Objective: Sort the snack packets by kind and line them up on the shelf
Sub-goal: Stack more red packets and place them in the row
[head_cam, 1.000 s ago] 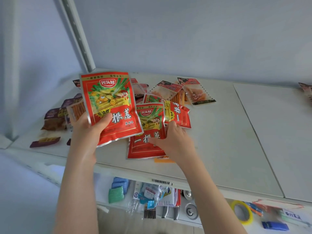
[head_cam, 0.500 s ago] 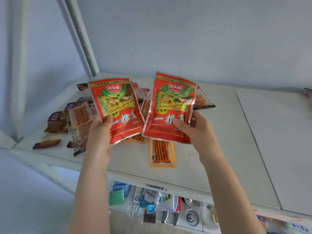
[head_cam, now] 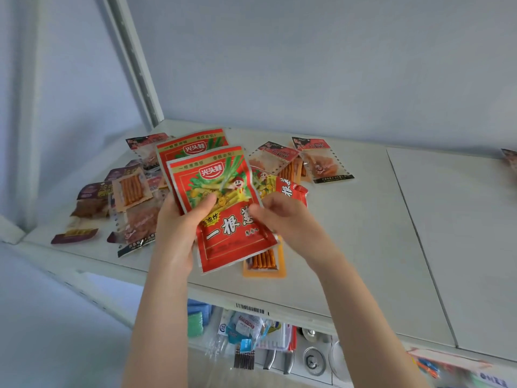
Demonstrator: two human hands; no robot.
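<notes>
Two red snack packets are stacked, one (head_cam: 226, 208) in front of the other (head_cam: 190, 144), held upright above the white shelf (head_cam: 363, 247). My left hand (head_cam: 176, 231) grips both from the left, thumb on the front one. My right hand (head_cam: 282, 217) pinches the front packet's right edge. A third red packet (head_cam: 285, 189) lies on the shelf behind my right hand. Below the held packets lies an orange packet of sticks (head_cam: 264, 263). Purple packets (head_cam: 92, 189) and clear packets with red headers (head_cam: 321, 163) lie scattered left and back.
The shelf's slanted upright post (head_cam: 134, 65) rises at the back left. A seam (head_cam: 414, 233) splits the shelf board, with one packet (head_cam: 509, 161) at the far right edge. A lower shelf (head_cam: 251, 331) holds kitchen odds and ends.
My right hand lifted a second red packet off the shelf and brought it left, onto the front of the one in my left hand. An orange stick packet was uncovered.
</notes>
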